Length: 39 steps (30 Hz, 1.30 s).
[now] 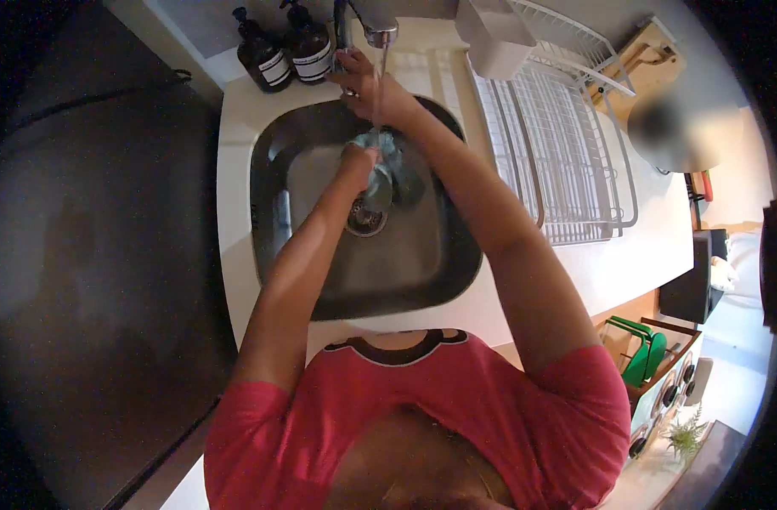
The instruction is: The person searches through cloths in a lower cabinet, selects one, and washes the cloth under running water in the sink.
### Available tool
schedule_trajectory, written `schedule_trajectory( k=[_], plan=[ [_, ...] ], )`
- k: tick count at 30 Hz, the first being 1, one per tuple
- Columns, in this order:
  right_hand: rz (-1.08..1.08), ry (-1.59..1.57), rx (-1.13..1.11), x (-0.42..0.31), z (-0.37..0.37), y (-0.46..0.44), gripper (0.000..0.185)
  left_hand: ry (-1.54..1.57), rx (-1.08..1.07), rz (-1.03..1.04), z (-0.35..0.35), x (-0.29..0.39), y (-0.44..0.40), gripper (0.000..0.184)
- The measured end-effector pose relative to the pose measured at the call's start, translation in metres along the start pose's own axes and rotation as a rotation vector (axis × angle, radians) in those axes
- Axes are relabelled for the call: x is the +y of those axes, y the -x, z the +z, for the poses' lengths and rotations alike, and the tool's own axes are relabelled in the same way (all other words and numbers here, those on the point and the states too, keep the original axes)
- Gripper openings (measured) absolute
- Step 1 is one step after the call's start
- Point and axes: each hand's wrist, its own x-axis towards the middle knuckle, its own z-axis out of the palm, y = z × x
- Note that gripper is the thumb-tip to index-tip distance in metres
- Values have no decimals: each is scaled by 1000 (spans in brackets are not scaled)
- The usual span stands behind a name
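Note:
Water runs from the faucet (381,34) down into a dark sink (303,289). Under the stream, inside the basin, my left hand (363,164) is closed on a wet, light green cloth (380,183), which hangs down close to the drain (366,219). My right hand (367,85) is raised above the sink's back edge, behind the running water, with its fingers at the faucet's dark handle. Its fingers look curled around the handle. The cloth's far part is partly hidden by my left hand and the water.
Two dark pump bottles (274,64) stand at the sink's back left corner. To the right are a white wire dish rack (558,144), a pale container (495,38) and wooden boards (647,64). A dark surface (99,255) fills the left side.

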Motion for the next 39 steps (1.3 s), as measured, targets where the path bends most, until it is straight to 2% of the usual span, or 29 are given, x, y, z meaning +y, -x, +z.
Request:
schedule_trajectory(
  k=[2, 5, 7, 8, 10, 12, 13, 15, 16, 17, 20, 21, 24, 25, 28, 29, 32, 33, 36, 37, 39],
  plan=[
    [-48, 34, 178, -14, 3, 13, 48, 97, -34, -4, -8, -10, -4, 20],
    [633, -744, 214, -46, 19, 69, 55, 237, -75, -5, -35, -18, -8, 19],
    [1007, -916, 204, -42, 76, 130, 52, 454, -275, 69, -59, -13, 2, 19],
    [1068, -884, 106, -42, 80, 136, 52, 564, -375, 102, -65, -10, 13, 19],
    [1188, -817, -95, -46, 83, 144, 54, 671, -242, -2, -70, -8, 40, 28],
    [1280, -831, 178, -61, 72, 131, 50, 778, -90, -138, -80, -20, 41, 31],
    [1318, -832, 318, -72, 67, 121, 52, 714, 0, -131, -78, -38, 33, 35],
    [1240, -658, 255, -98, 79, 111, 53, 580, -123, -214, -81, -70, 6, 34],
    [1199, -570, 223, -107, 87, 106, 54, 514, -184, -255, -75, -60, 15, 33],
    [1201, -634, 388, -113, 94, 104, 53, 506, -191, -174, -64, -55, 25, 29],
    [1490, -1152, 325, -81, 117, 147, 57, 716, -107, -135, -44, -12, 55, 29],
    [1587, -684, 49, -89, 87, 141, 63, 820, -189, -76, -54, -16, 47, 29],
    [1550, -994, 331, -87, 77, 132, 59, 892, -172, -34, -82, -15, 40, 29],
    [1460, -861, 238, -78, 83, 131, 59, 805, -22, -103, -77, -8, 52, 31],
    [1259, -764, 124, -114, 72, 104, 56, 685, -90, -188, -79, -52, 23, 29],
    [1291, -865, 388, -120, 96, 112, 51, 619, -137, -127, -75, -55, 19, 24],
    [1317, -817, 171, -103, 101, 145, 55, 729, -212, -172, -67, -16, 45, 18],
    [1254, -1005, 127, -85, 117, 162, 50, 807, -255, -202, -75, -13, 42, 20],
    [1232, -1042, 220, -97, 75, 120, 39, 692, -240, -169, -102, -47, 9, 27],
    [1149, -1038, 362, -102, 81, 111, 29, 657, -116, -182, -94, -52, 15, 32],
    [812, -587, 323, -134, 82, 102, 27, 1081, -318, -191, -82, -65, 36, 33]
  ],
)
